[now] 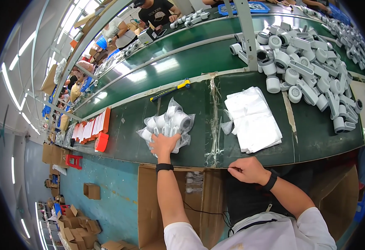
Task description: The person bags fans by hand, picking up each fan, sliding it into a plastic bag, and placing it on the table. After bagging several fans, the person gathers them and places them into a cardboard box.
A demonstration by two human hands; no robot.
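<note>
My left hand rests on a group of clear-bagged plastic parts, its thumb and fingers closed around their lower ends. These parts are pale grey, with round heads and narrow handles. My right hand hovers at the table's front edge, fingers curled in, with nothing visible in it. Just beyond it lies a stack of thin white plastic bags. On the right, a large heap of loose grey parts with round grilled heads and flat handles covers the table.
Toward the back lies a yellow and dark blue hammer-like tool. An orange tape dispenser and orange-edged white cards are at left. A metal post rises behind the bags. Below stands an open carton. Other people work across the green conveyor.
</note>
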